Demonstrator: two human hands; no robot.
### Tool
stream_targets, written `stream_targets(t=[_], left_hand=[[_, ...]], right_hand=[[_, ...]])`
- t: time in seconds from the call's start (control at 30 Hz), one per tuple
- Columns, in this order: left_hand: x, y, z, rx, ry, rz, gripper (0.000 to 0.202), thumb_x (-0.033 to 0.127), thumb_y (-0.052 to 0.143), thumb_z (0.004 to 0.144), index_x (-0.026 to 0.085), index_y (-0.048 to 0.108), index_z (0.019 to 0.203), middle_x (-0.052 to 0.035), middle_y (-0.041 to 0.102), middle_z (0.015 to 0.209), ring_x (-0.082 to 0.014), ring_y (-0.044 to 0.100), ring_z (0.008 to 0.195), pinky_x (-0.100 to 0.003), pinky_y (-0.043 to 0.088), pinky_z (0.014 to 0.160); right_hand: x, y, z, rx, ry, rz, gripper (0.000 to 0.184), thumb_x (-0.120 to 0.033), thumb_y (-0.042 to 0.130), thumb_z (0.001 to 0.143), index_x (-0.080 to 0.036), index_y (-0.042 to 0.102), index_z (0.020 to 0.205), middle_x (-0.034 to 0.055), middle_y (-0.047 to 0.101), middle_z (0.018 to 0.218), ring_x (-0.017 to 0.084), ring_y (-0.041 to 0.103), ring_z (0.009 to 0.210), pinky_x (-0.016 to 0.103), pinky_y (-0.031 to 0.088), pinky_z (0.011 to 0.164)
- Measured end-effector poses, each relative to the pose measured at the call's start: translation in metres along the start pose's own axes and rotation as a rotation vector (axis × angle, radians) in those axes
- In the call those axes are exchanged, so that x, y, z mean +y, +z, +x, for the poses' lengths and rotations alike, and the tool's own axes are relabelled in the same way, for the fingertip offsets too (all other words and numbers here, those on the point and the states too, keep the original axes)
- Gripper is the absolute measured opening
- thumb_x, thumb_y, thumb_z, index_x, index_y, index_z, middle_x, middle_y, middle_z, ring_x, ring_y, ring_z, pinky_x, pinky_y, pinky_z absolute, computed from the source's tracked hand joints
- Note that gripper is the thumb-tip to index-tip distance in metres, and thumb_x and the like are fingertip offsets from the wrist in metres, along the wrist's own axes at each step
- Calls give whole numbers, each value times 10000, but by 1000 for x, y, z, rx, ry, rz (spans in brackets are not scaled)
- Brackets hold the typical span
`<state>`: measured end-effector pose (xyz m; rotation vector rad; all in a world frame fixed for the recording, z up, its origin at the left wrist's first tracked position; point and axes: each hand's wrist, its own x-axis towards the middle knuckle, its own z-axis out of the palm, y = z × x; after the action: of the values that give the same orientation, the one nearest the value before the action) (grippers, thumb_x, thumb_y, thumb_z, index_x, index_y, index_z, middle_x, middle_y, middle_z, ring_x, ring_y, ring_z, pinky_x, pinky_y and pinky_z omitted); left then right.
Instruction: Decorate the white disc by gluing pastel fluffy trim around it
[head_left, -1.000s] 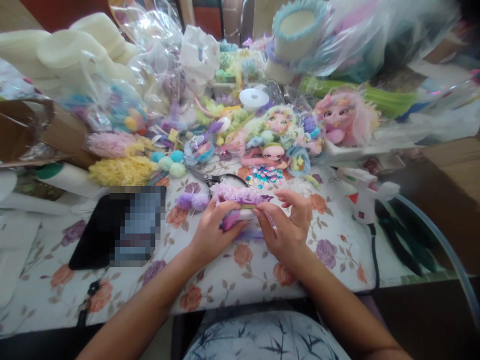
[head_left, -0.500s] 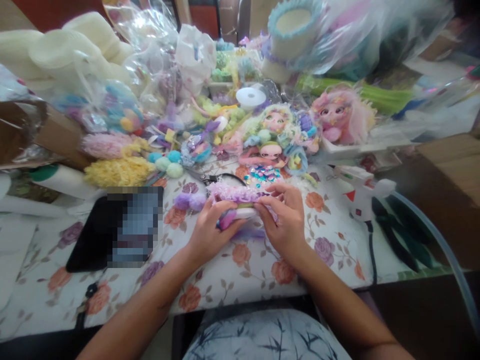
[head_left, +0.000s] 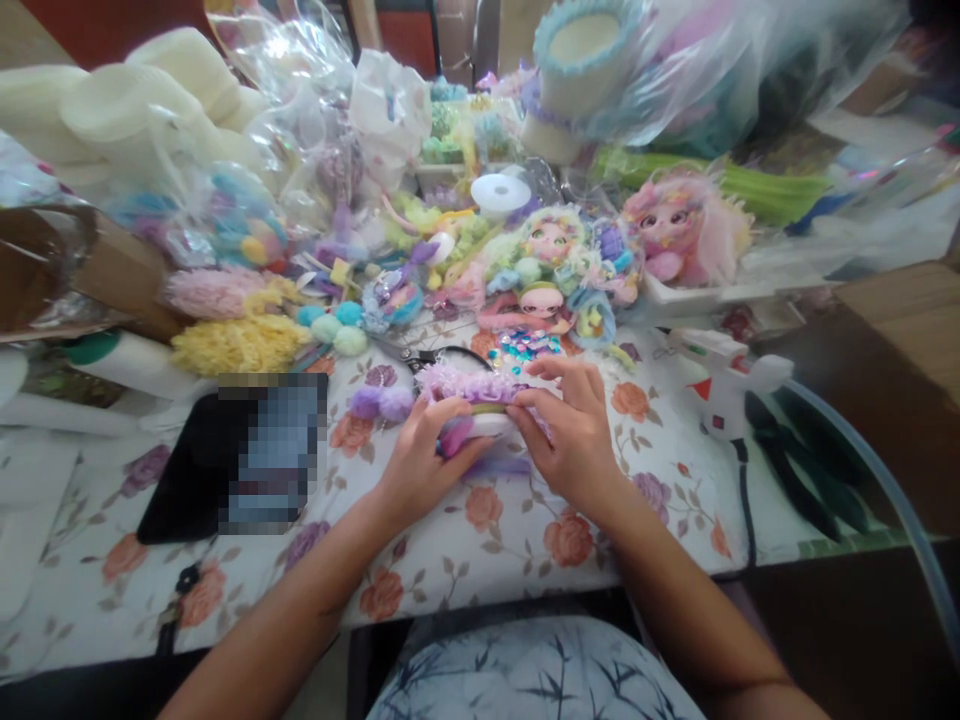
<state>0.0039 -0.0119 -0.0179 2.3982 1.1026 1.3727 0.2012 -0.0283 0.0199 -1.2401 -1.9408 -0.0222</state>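
Observation:
Both hands meet at the middle of the table on a small craft piece (head_left: 472, 392), a white base topped with fluffy purple trim. My left hand (head_left: 420, 460) pinches its left end, thumb under the pink and purple fluff. From the right, my right hand (head_left: 574, 435) presses the trim down with closed fingers. Two purple pompoms (head_left: 382, 403) lie just left of the piece. Scissors (head_left: 435, 356) and a pile of blue and pink sequins (head_left: 529, 348) sit right behind it.
A black phone (head_left: 247, 455) lies at the left on the floral tablecloth (head_left: 480, 540). A white glue gun (head_left: 724, 385) with its cord stands at the right. Doll heads (head_left: 555, 260), yarn pompoms (head_left: 240, 340), plastic bags and a ribbon spool (head_left: 504, 195) crowd the back.
My right hand has slid up and closed over the right end of the purple trim. The left hand keeps its hold. The view has shifted slightly.

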Motion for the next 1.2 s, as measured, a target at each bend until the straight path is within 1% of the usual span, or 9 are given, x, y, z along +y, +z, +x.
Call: stream_targets(t=[0.17, 0.43, 0.53, 0.63, 0.73, 0.9, 0.97, 1.07, 1.2], left_hand=[[1, -1, 0, -30, -44, -12, 310, 330, 691, 891, 252, 537, 1149, -18, 684, 928, -178, 653, 861, -324, 559, 794], [2, -1, 2, -26, -96, -30, 279, 353, 723, 861, 235, 555, 1049, 4, 667, 900, -162, 645, 833, -300, 540, 781], [3, -2, 3, -18, -133, -46, 304, 364, 742, 845, 234, 552, 1043, 4, 665, 916, -160, 651, 854, -286, 536, 774], [3, -2, 4, -5, -145, -66, 318, 380, 754, 835, 232, 552, 1031, 7, 657, 907, -146, 652, 833, -265, 535, 753], [4, -3, 5, 3, -147, -73, 317, 384, 760, 829, 234, 557, 1020, 4, 657, 898, -148, 658, 816, -270, 541, 735], [3, -2, 3, 23, -130, -56, 305, 372, 762, 827, 239, 563, 1015, 0, 673, 880, -160, 667, 802, -291, 551, 729], [2, -2, 3, 24, -117, -50, 303, 373, 758, 830, 239, 561, 1015, 2, 674, 877, -160, 669, 798, -291, 551, 727], [2, -1, 2, 20, -113, -44, 311, 344, 767, 822, 237, 562, 1030, 1, 674, 888, -165, 671, 812, -293, 550, 738], [1, 1, 3, 34, -169, -32, 354, 305, 775, 809, 237, 547, 1071, -2, 666, 948, -167, 670, 865, -289, 546, 776]], right_hand=[[0, 1, -1, -7, 11, -31, 119, -197, 570, 950, -201, 653, 865, 109, 585, 1128, 248, 531, 1032, 420, 471, 870], [1, 1, -4, -9, 57, 75, 96, -182, 590, 939, -199, 661, 877, 102, 582, 1124, 236, 539, 1040, 421, 472, 886], [3, 0, -3, -30, 54, 103, 101, -156, 576, 942, -191, 668, 918, 113, 583, 1138, 236, 539, 1063, 419, 480, 886], [2, 1, -3, -27, 44, 87, 124, -154, 561, 951, -190, 672, 909, 117, 597, 1128, 234, 539, 1063, 413, 492, 874], [1, 3, -2, 1, 17, 15, 157, -151, 549, 957, -204, 680, 890, 110, 619, 1127, 236, 544, 1058, 418, 495, 888], [0, 4, -3, 68, -81, -50, 181, -105, 548, 949, -214, 683, 900, 93, 656, 1085, 229, 584, 1027, 400, 492, 869], [1, 4, -4, 72, -77, -41, 178, -107, 547, 950, -209, 682, 895, 95, 660, 1078, 229, 583, 1025, 401, 491, 870], [2, 6, -4, 45, -31, -24, 163, -134, 544, 956, -204, 676, 892, 104, 653, 1084, 232, 573, 1031, 407, 494, 884], [-2, 8, -5, 35, -6, -25, 122, -138, 544, 941, -203, 643, 913, 112, 630, 1099, 237, 573, 1047, 409, 502, 880]])
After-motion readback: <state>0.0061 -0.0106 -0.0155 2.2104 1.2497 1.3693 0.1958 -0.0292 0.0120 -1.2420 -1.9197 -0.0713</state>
